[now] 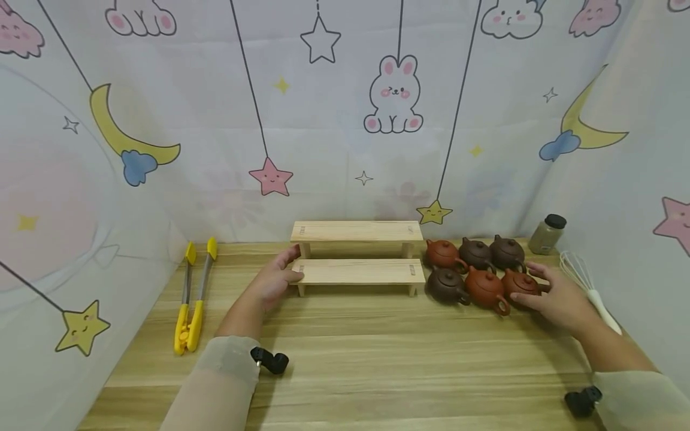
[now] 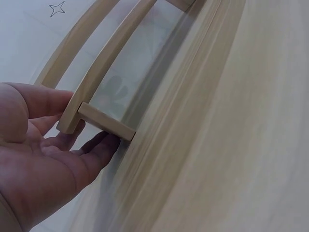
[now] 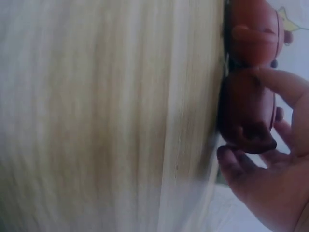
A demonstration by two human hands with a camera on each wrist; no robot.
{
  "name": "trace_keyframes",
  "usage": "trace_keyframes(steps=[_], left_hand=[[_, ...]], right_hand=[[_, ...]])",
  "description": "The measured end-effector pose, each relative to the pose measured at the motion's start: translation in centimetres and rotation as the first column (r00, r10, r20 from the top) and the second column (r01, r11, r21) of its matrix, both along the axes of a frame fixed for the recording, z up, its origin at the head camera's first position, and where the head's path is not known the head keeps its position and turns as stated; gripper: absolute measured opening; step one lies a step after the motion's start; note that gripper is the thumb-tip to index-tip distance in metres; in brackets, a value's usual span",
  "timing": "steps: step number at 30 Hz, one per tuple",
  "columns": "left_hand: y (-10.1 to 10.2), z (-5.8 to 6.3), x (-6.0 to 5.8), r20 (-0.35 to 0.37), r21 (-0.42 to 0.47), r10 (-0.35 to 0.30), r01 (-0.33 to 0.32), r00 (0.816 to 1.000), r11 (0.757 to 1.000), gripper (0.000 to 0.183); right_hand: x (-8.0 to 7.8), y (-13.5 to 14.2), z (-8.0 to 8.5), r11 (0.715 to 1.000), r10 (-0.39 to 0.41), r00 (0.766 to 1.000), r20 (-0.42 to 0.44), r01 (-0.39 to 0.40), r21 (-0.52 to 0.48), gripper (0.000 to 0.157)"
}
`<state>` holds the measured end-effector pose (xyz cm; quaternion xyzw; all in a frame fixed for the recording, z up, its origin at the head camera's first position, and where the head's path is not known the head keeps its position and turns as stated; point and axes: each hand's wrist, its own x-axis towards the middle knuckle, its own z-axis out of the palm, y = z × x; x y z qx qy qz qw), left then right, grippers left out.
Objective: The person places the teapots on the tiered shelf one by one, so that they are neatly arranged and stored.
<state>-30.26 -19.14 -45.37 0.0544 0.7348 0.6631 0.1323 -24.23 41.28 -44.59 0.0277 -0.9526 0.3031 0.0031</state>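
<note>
My left hand (image 1: 269, 282) is at the left end of a low wooden stand (image 1: 356, 272). In the left wrist view the thumb lies on the plank's end, and the fingers curl round to the stand's leg (image 2: 107, 121). On the right, my right hand (image 1: 557, 299) holds a reddish-brown teapot (image 1: 518, 282), the front right one of a group. The right wrist view has the thumb on one side of this teapot (image 3: 247, 106) and the fingers round its other side. Beside it sits another red teapot (image 1: 485, 287), with a dark teapot (image 1: 445, 286) farther left.
A taller wooden stand (image 1: 356, 231) stands behind the low one. The back teapot row has a red teapot (image 1: 443, 254) and two dark ones. Yellow-tipped tongs (image 1: 194, 299) lie left. A black-lidded jar (image 1: 547, 235) and a whisk (image 1: 598, 299) are at right. Printed curtains enclose the table.
</note>
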Motion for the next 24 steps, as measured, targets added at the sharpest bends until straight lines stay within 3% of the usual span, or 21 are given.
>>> trace_keyframes(steps=[8, 19, 24], left_hand=[[0.0, -0.3, 0.0, 0.033, 0.038, 0.009, -0.010, 0.999, 0.999, 0.080], [0.2, -0.4, 0.0, 0.041, 0.058, 0.006, -0.008, 0.999, 0.998, 0.079], [0.1, -0.4, 0.0, 0.047, 0.058, 0.015, -0.017, 0.999, 0.998, 0.079]], right_hand=[[0.1, -0.1, -0.1, 0.996, -0.021, 0.999, 0.036, 0.018, 0.089, 0.096], [0.4, -0.2, 0.2, 0.997, -0.023, 0.999, 0.032, 0.021, 0.074, 0.091], [0.4, -0.9, 1.9, 1.000, -0.022, 0.999, 0.038, 0.021, 0.017, 0.092]])
